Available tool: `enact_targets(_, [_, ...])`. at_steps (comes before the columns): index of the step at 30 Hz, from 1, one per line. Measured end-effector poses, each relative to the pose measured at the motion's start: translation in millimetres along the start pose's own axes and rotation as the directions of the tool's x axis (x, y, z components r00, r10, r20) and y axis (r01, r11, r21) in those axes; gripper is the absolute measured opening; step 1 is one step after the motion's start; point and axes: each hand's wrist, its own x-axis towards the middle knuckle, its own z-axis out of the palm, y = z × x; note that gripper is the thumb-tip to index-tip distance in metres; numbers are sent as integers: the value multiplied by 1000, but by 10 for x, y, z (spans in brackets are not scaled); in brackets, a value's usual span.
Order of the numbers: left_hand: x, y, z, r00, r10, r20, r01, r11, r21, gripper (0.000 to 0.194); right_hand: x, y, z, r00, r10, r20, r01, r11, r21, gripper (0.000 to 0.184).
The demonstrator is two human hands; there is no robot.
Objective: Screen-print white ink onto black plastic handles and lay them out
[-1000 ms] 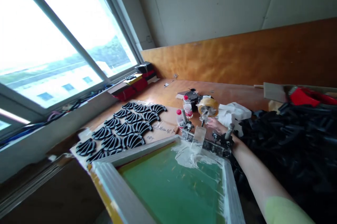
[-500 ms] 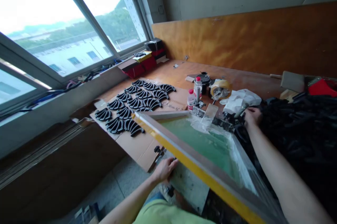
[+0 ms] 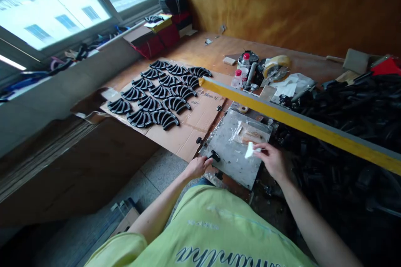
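My left hand [image 3: 198, 167] is closed at the near left edge of a flat grey metal plate [image 3: 233, 162], its fingertips on a small black curved piece [image 3: 214, 156]. Over the plate's right side, my right hand [image 3: 273, 160] pinches a crumpled white piece [image 3: 249, 150], which looks like cloth or paper. A brownish block under clear tape [image 3: 249, 134] is fixed to the plate. Above the plate's far side stands the raised screen frame [image 3: 282, 114], its yellow edge facing me.
Rows of black curved pieces [image 3: 164, 80] lie on a cardboard sheet [image 3: 184, 137] at left. Behind the frame are red-capped bottles [image 3: 237, 80] and a tape roll [image 3: 277, 69]. A dark heap of black parts [image 3: 347, 133] fills the right. Black knobs [image 3: 199, 140] edge the plate.
The screen frame has swung up off the plate. My right hand has come from the far right to above the plate, now with the white piece. My view has tipped downward.
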Motion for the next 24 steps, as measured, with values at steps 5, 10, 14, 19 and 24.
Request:
enact_targets(5, [12,-133,124,1000,13,-5,-11,971,239,48,-15,-134,1054,956,-126,266,133,991,-11,14])
enact_targets(10, [66,-203,212,999,25,-30,-13,943,332,48,114,-130,1478,933,-164,322,209,972,-110,16])
enact_targets(14, [65,-197,230,999,5,-37,7,944,329,49,127,-63,1592,934,-95,344,180,958,-225,11])
enact_targets(19, [47,-177,251,999,-26,-40,37,944,328,51,115,-29,1526,923,-54,382,165,950,-264,16])
enact_targets(24, [49,-192,268,999,-21,-45,35,947,319,53,92,13,1353,901,28,433,113,948,-298,11])
